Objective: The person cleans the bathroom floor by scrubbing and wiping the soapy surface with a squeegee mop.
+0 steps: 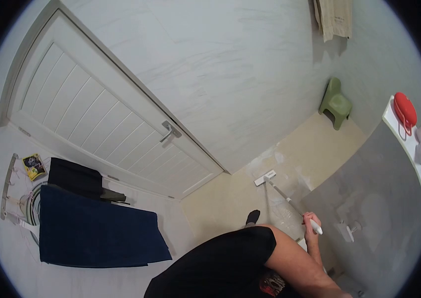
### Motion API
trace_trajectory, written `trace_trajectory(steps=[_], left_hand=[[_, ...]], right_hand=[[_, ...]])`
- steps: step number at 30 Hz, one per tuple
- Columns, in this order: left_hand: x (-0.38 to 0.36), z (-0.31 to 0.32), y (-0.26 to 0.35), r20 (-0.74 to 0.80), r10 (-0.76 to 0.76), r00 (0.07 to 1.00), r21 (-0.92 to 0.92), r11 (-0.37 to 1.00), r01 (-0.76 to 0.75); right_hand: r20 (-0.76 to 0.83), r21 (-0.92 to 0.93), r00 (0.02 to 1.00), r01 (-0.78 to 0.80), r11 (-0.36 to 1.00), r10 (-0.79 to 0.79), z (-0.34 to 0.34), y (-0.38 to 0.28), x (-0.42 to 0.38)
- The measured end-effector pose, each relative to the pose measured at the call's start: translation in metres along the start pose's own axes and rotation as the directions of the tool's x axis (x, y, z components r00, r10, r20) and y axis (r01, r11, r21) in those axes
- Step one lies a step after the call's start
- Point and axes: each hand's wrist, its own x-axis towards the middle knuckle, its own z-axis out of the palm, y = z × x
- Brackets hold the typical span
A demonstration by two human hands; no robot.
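My right hand (311,222) is closed round the handle near the white grip end of a long-handled floor scrubber (288,199). Its flat white head (265,178) lies on the beige floor (210,206), near the base of the wall. Whitish suds or wet streaks (279,158) spread around the head. Part of the right forearm passes behind a bare limb that comes out of a black garment (215,260) and runs off the lower edge. My left hand does not show. A foot in a dark sock (253,217) stands left of the handle.
A white panelled door (91,109) is closed at the left. Dark blue cloth (101,226) hangs from a rack below it. A green chair-shaped stool (336,103) stands in the far corner. On the right, a white ledge (409,144) bears a red item (405,109).
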Motion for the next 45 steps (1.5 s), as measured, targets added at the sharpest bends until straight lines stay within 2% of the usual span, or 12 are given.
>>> trace_trajectory(steps=[3, 8, 10, 11, 14, 16, 19, 21, 23, 26, 41, 45], left_hand=[[-0.013, -0.009, -0.002, -0.196, -0.015, 0.980, 0.210, 0.976, 0.057], [-0.144, -0.053, 0.067, -0.650, 0.222, 0.726, 0.745, 0.373, 0.553], [-0.221, -0.066, 0.082, -0.831, 0.400, 0.387, 0.514, 0.286, 0.808], [-0.256, -0.067, 0.092, -0.809, 0.488, 0.328, 0.370, -0.011, 0.929], [-0.383, -0.083, 0.091, -0.882, 0.406, 0.240, 0.075, -0.381, 0.922], [-0.425, -0.083, 0.077, -0.846, 0.390, 0.363, 0.072, -0.592, 0.803], [-0.447, -0.097, 0.070, -0.944, 0.221, 0.244, 0.134, -0.418, 0.898], [-0.472, -0.120, 0.072, -0.891, 0.276, 0.360, 0.219, -0.433, 0.874], [-0.486, -0.142, 0.081, -0.993, 0.045, 0.110, 0.076, -0.470, 0.880], [-0.505, -0.143, 0.088, -0.953, 0.142, 0.267, 0.181, -0.440, 0.880], [-0.527, -0.099, 0.212, -0.907, 0.209, 0.365, 0.281, -0.343, 0.896], [-0.510, -0.088, 0.196, -0.873, 0.119, 0.473, 0.421, -0.305, 0.854]], right_hand=[[0.006, -0.086, 0.999, -0.034, 0.996, 0.035, -0.002, -0.006, -0.008], [0.013, -0.264, 0.993, -0.113, 0.958, 0.121, 0.000, -0.009, -0.021], [-0.017, -0.259, 1.000, -0.025, 0.965, 0.021, 0.002, 0.003, -0.030], [-0.016, -0.250, 0.995, 0.089, 0.964, -0.096, 0.006, 0.008, -0.033], [0.034, -0.122, 0.998, -0.047, 0.991, 0.052, 0.021, -0.007, -0.031], [0.054, -0.063, 0.999, 0.004, 0.998, -0.001, 0.033, -0.012, -0.030], [0.137, -0.139, 0.990, 0.049, 0.989, -0.030, 0.052, -0.026, -0.033], [0.192, -0.200, 0.981, -0.002, 0.980, 0.041, 0.061, -0.025, -0.039], [0.188, -0.262, 0.980, -0.014, 0.965, 0.065, 0.069, -0.022, -0.042], [0.142, -0.273, 0.975, -0.127, 0.954, 0.171, 0.086, -0.031, -0.029], [0.005, -0.219, 1.000, -0.002, 0.976, 0.003, 0.178, -0.042, 0.069], [0.085, -0.489, 0.995, 0.004, 0.872, 0.043, 0.176, -0.106, 0.058]])
